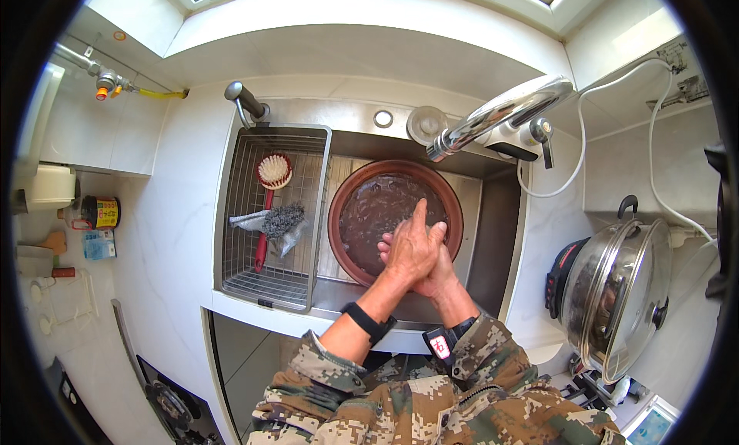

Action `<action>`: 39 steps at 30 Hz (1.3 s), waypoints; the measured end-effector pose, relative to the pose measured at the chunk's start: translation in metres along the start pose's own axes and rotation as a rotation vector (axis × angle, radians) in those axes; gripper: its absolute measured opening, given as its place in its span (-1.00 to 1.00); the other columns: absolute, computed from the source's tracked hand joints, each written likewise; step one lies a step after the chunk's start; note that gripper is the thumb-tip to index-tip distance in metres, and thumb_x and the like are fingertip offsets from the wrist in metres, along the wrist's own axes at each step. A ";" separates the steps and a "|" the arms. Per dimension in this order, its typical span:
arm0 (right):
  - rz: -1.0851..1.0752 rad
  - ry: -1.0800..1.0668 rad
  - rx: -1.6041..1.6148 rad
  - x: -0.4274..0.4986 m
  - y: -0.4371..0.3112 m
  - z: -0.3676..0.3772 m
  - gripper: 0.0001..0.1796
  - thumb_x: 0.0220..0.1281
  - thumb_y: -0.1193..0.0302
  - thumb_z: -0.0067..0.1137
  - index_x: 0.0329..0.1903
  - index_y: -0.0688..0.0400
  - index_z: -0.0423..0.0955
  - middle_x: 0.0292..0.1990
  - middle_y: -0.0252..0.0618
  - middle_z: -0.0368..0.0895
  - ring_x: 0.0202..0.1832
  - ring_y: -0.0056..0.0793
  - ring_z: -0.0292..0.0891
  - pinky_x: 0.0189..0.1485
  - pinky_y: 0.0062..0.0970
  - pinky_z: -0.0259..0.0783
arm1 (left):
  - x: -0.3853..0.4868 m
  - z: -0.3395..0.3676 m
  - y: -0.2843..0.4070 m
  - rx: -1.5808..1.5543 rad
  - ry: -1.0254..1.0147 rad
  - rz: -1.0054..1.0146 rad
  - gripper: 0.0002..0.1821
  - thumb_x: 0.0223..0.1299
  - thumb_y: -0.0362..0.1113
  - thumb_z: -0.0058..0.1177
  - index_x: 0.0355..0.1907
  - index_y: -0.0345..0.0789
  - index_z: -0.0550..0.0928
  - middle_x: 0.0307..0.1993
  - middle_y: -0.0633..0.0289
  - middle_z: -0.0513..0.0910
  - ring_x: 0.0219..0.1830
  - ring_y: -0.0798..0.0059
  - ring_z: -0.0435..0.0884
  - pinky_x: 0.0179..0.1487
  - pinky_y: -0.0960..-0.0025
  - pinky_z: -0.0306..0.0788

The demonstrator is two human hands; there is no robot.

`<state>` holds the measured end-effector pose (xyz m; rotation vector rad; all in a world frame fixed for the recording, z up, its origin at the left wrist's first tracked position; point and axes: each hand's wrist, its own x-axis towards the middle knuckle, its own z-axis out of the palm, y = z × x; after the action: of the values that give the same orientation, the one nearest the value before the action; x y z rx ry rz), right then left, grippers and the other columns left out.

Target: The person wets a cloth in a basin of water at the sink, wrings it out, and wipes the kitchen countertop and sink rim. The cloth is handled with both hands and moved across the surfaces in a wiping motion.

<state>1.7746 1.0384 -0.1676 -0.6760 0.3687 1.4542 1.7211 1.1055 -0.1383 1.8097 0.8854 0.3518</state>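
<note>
My left hand [411, 246] lies over my right hand [440, 272], palms together, above a round reddish-brown basin [338, 246] in the sink. Dark, rippled water [369, 214] fills much of the basin. Most of my right hand's palm is hidden under the left, and whether anything small sits between them cannot be seen. Left of the basin, a wire basket [321, 214] holds a red-handled scrub brush [274, 171] and a steel wool scourer [284, 220] with a crumpled silvery piece. The chrome faucet spout [491, 116] reaches over the basin's back right edge.
A soap dispenser pump [248, 101] stands behind the basket. A round drain strainer [427, 124] lies on the sink's back ledge. At the right stands a steel pot with a glass lid [641, 300]; a white cable [583, 116] loops near the faucet handle [541, 134]. A gas stove [173, 404] is at lower left.
</note>
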 end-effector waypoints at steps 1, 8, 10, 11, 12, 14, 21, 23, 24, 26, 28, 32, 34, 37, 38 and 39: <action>-0.029 0.017 0.020 0.000 0.000 0.001 -0.47 0.58 -0.01 -0.19 0.15 0.20 0.46 0.15 0.02 0.57 0.21 -0.04 0.52 0.35 -0.07 0.43 | 0.000 -0.003 -0.004 0.051 -0.007 0.050 -0.53 0.39 -0.18 -0.01 0.22 -0.45 0.48 0.16 -0.27 0.58 0.26 -0.19 0.52 0.41 0.01 0.28; -0.061 0.286 0.120 0.011 -0.019 -0.004 -0.49 0.59 0.08 -0.16 0.08 0.29 0.52 0.01 0.01 0.66 0.10 -0.12 0.59 0.29 -0.08 0.47 | -0.018 -0.011 -0.013 0.038 0.109 0.242 -0.75 0.42 -0.20 -0.01 -0.10 -0.29 0.67 -0.07 0.05 0.70 0.10 0.02 0.63 0.36 -0.15 0.27; -0.034 0.233 0.074 0.018 -0.020 -0.009 -0.48 0.59 0.07 -0.15 0.06 0.32 0.52 -0.01 0.02 0.67 0.08 -0.11 0.60 0.27 -0.09 0.49 | -0.016 -0.009 -0.013 0.105 0.079 0.253 -0.77 0.42 -0.21 -0.02 -0.14 -0.29 0.67 -0.14 0.06 0.69 0.03 0.02 0.63 0.36 -0.14 0.27; 0.001 0.235 0.070 0.022 -0.018 -0.012 -0.47 0.59 0.07 -0.15 0.05 0.33 0.52 -0.02 0.02 0.68 0.08 -0.11 0.60 0.26 -0.09 0.49 | -0.014 -0.009 -0.013 0.132 0.079 0.263 -0.78 0.42 -0.21 -0.02 -0.17 -0.28 0.66 -0.18 0.06 0.69 0.00 0.02 0.63 0.36 -0.13 0.27; 0.011 0.207 0.081 0.026 -0.016 -0.015 -0.49 0.57 0.06 -0.11 0.00 0.30 0.54 -0.04 -0.01 0.68 0.06 -0.13 0.61 0.23 -0.12 0.50 | -0.008 -0.008 -0.014 0.163 0.110 0.305 -0.78 0.44 -0.22 -0.04 -0.24 -0.28 0.65 -0.28 0.08 0.67 -0.09 0.00 0.62 0.33 -0.12 0.27; 0.038 0.187 0.083 0.035 -0.013 -0.024 -0.51 0.57 0.04 -0.11 -0.04 0.25 0.54 -0.08 -0.04 0.67 0.03 -0.17 0.61 0.22 -0.14 0.51 | 0.001 -0.007 -0.017 0.199 0.100 0.310 -0.78 0.41 -0.22 -0.02 -0.30 -0.26 0.64 -0.36 0.07 0.64 -0.16 0.02 0.62 0.26 -0.09 0.31; 0.032 0.103 0.075 0.054 0.004 -0.046 -0.60 0.52 0.07 -0.05 -0.14 0.15 0.54 -0.15 -0.13 0.66 -0.07 -0.20 0.62 0.08 -0.20 0.55 | 0.014 -0.001 -0.027 0.191 0.106 0.117 -0.63 0.45 -0.18 -0.06 -0.44 -0.35 0.65 -0.40 -0.08 0.70 -0.29 -0.12 0.67 -0.12 -0.03 0.48; 0.047 0.086 0.115 0.059 0.011 -0.049 -0.60 0.54 0.07 -0.07 -0.12 0.16 0.52 -0.12 -0.11 0.65 -0.05 -0.19 0.62 0.09 -0.16 0.55 | 0.016 0.001 -0.031 0.144 0.109 0.035 -0.59 0.47 -0.16 -0.10 -0.43 -0.38 0.66 -0.41 -0.13 0.68 -0.26 -0.20 0.66 -0.12 -0.05 0.48; 0.057 0.194 0.110 0.064 0.015 -0.049 -0.61 0.54 0.08 -0.07 -0.11 0.15 0.52 -0.13 -0.12 0.65 -0.07 -0.20 0.62 0.06 -0.16 0.55 | 0.017 0.002 -0.033 0.131 0.103 -0.012 -0.57 0.46 -0.14 -0.10 -0.44 -0.38 0.66 -0.40 -0.14 0.69 -0.26 -0.20 0.67 -0.11 -0.07 0.49; 0.052 0.246 0.157 0.076 0.021 -0.051 -0.64 0.53 0.11 -0.06 -0.09 0.15 0.53 -0.13 -0.13 0.65 -0.09 -0.23 0.62 0.02 -0.17 0.56 | 0.020 0.004 -0.037 0.110 0.127 -0.074 -0.54 0.46 -0.10 -0.12 -0.44 -0.38 0.67 -0.40 -0.16 0.69 -0.27 -0.22 0.68 -0.09 -0.11 0.51; 0.033 0.281 0.111 0.085 0.023 -0.055 -0.61 0.53 0.10 -0.14 -0.06 0.13 0.53 -0.09 -0.10 0.65 -0.04 -0.16 0.60 0.07 -0.15 0.53 | 0.023 0.003 -0.040 0.129 0.112 -0.107 -0.57 0.43 -0.11 -0.07 -0.40 -0.41 0.69 -0.37 -0.17 0.70 -0.24 -0.21 0.68 -0.09 -0.03 0.51; -0.008 0.348 0.014 0.093 0.023 -0.053 -0.53 0.53 0.07 -0.30 0.01 0.11 0.53 -0.02 -0.04 0.65 0.06 -0.01 0.57 0.18 -0.12 0.49 | 0.028 0.002 -0.046 0.028 0.124 -0.297 -0.57 0.36 -0.07 0.02 -0.35 -0.44 0.72 -0.33 -0.18 0.72 -0.25 -0.10 0.72 -0.09 0.07 0.51; -0.087 0.443 -0.071 0.089 0.026 -0.045 -0.61 0.52 0.12 -0.16 -0.03 0.13 0.53 -0.09 -0.12 0.65 -0.06 -0.18 0.59 0.06 -0.18 0.51 | 0.031 0.002 -0.048 -0.039 0.166 -0.324 -0.56 0.33 -0.05 0.04 -0.35 -0.45 0.72 -0.36 -0.15 0.73 -0.30 0.06 0.72 -0.11 0.12 0.51; -0.271 0.474 -0.189 0.082 0.031 -0.029 -0.62 0.52 0.16 -0.12 -0.06 0.21 0.54 -0.15 -0.13 0.65 -0.13 -0.26 0.59 0.00 -0.23 0.49 | 0.035 -0.001 -0.052 -0.094 0.180 -0.365 -0.57 0.31 -0.07 0.08 -0.36 -0.47 0.73 -0.41 -0.05 0.74 -0.36 0.28 0.67 -0.14 0.19 0.50; -0.338 0.457 -0.214 0.079 0.032 -0.024 -0.60 0.52 0.17 -0.14 -0.07 0.24 0.55 -0.17 -0.12 0.65 -0.14 -0.25 0.59 0.00 -0.24 0.48 | 0.035 -0.002 -0.053 -0.105 0.176 -0.383 -0.58 0.31 -0.09 0.09 -0.36 -0.47 0.73 -0.43 -0.01 0.74 -0.37 0.35 0.65 -0.16 0.22 0.49; -0.419 0.464 -0.381 0.076 0.032 -0.021 -0.59 0.52 0.18 -0.15 -0.10 0.27 0.54 -0.19 -0.08 0.65 -0.15 -0.23 0.59 0.00 -0.24 0.47 | 0.034 -0.004 -0.054 -0.142 0.182 -0.406 -0.60 0.30 -0.11 0.09 -0.37 -0.47 0.73 -0.45 0.03 0.74 -0.38 0.40 0.63 -0.18 0.24 0.49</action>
<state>1.7550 1.0846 -0.2367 -1.3236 0.2820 0.9627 1.7203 1.1423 -0.1912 1.4410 1.2942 0.3121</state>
